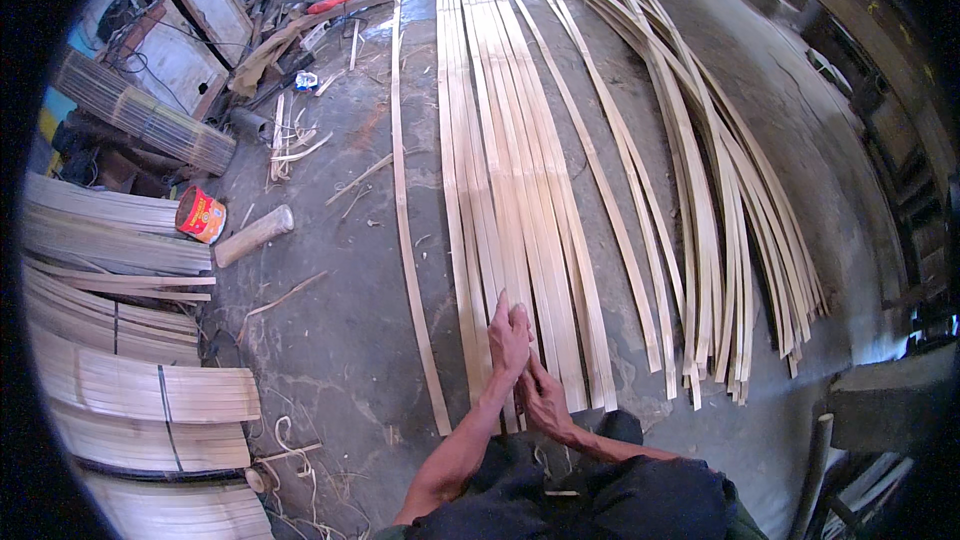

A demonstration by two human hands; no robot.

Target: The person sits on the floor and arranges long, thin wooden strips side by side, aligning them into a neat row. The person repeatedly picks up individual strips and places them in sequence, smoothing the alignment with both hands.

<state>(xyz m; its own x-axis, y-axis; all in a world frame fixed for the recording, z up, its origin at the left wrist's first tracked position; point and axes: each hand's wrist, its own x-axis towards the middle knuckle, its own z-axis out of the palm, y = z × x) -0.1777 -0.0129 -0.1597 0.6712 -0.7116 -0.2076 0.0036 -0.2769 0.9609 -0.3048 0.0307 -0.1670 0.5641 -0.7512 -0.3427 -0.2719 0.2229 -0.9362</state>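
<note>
Long, pale bamboo strips (pixel 510 170) lie side by side on the floor in front of me, running away from my knees. Over their near ends my left hand (pixel 510 338) is closed on a bamboo strip, its fingers pointing forward. Just behind it and to the right, my right hand (pixel 545 398) is closed at the same strip, close against the left wrist. The strip's near end is mostly hidden by my hands. One single strip (pixel 402 180) lies apart on the left.
Loose strips (pixel 715 170) cross in a heap on the right. Tied bundles of slats (pixel 150 390) line the left edge. Near them are a red tub (pixel 201 215) and a short wooden cylinder (pixel 255 235). Wood scraps (pixel 290 145) litter the concrete floor (pixel 340 340).
</note>
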